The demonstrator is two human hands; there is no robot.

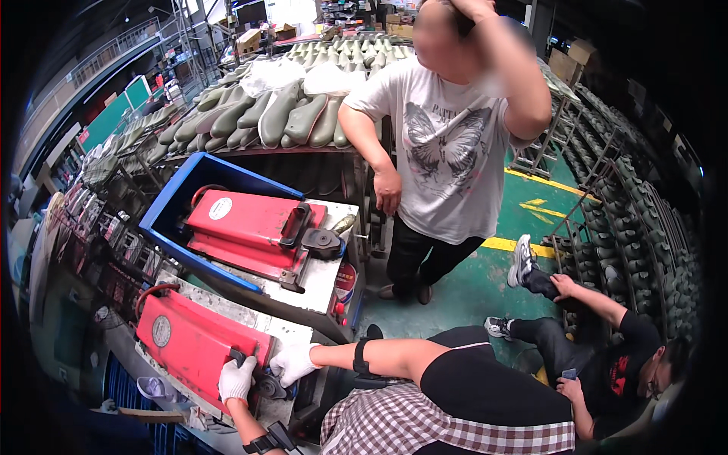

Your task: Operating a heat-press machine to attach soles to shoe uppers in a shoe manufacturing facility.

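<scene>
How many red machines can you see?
2: the near red machine at lower left, and the far red machine behind it, partly enclosed by blue panels.

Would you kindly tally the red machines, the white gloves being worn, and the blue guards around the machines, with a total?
Red machines: 2
White gloves: 2
Blue guard: 1
Total: 5

Fairly bright light mid-frame, clear centre, curved fisheye edges, black corners.
</scene>
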